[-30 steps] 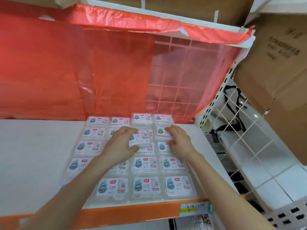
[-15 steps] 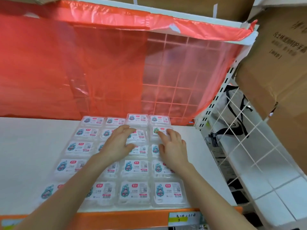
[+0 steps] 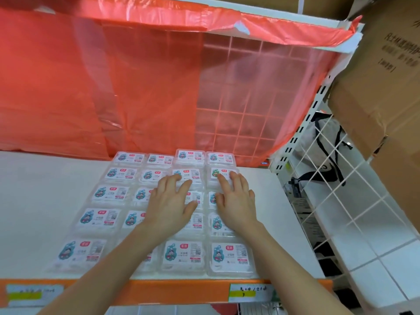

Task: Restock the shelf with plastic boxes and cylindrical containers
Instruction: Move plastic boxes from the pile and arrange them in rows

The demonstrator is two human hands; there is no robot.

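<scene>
Plastic boxes [image 3: 183, 254], gridded on shelf [image 3: 38, 201]: left hand [image 3: 170, 204] and right hand [image 3: 235, 201] flat atop, fingers spread, gripping nothing; step, squaring rows; next, likely fetching stock.

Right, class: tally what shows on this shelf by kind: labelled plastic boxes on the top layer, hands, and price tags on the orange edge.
Plastic boxes: 20, some partly under the arms
Hands: 2, left hand and right hand
Price tags: 2
Total: 24

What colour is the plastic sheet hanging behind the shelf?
Translucent red-orange plastic sheet, seen in the head view.
</scene>
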